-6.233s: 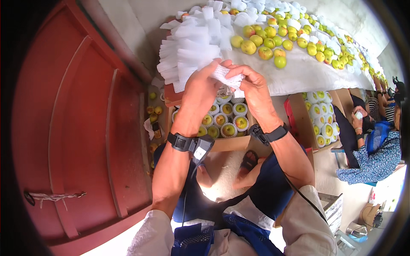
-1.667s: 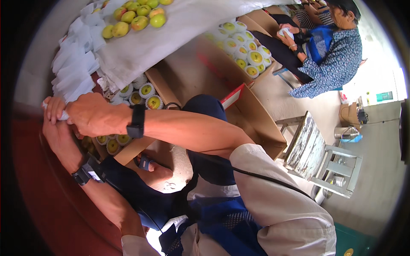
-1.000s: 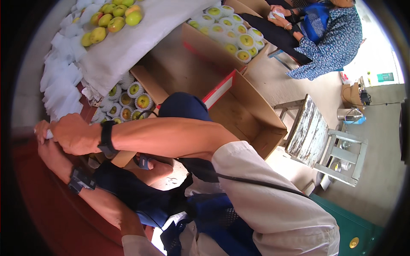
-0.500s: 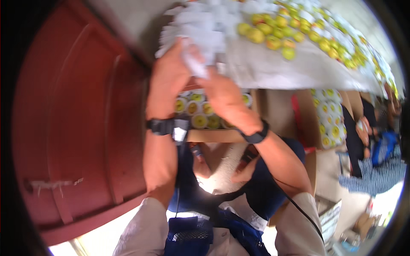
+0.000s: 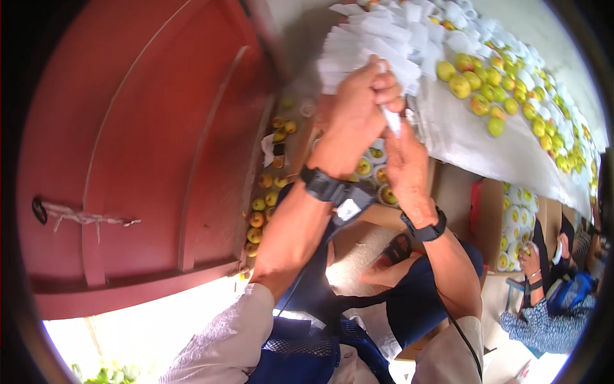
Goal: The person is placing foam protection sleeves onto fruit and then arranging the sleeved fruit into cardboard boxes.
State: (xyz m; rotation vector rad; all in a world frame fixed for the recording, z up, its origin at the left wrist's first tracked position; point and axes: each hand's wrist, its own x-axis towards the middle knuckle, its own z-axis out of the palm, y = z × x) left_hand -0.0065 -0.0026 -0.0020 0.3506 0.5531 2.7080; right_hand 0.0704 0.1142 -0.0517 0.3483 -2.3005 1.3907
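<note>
Both my hands are raised at the edge of a cloth-covered table (image 5: 473, 137). My left hand (image 5: 358, 109) is closed around a white foam sleeve (image 5: 391, 118), pinching its top. My right hand (image 5: 404, 168) grips the lower part of the same sleeve from below. Just behind my left hand lies a heap of white foam sleeves (image 5: 371, 45). Whether a fruit is inside the held sleeve is hidden by my fingers. Below my hands a cardboard box (image 5: 374, 176) holds yellow-green fruits wrapped in white sleeves.
Many loose yellow-green fruits (image 5: 499, 102) lie along the table. A large red door (image 5: 134, 147) fills the left, with several fruits (image 5: 259, 211) on the ground beside it. Another box of wrapped fruit (image 5: 515, 224) stands at the right, near a seated person in blue (image 5: 550, 307).
My head swung from looking right at the seated person back toward the table. My hands came up together from low at the left to the sleeve heap, holding a foam sleeve.
</note>
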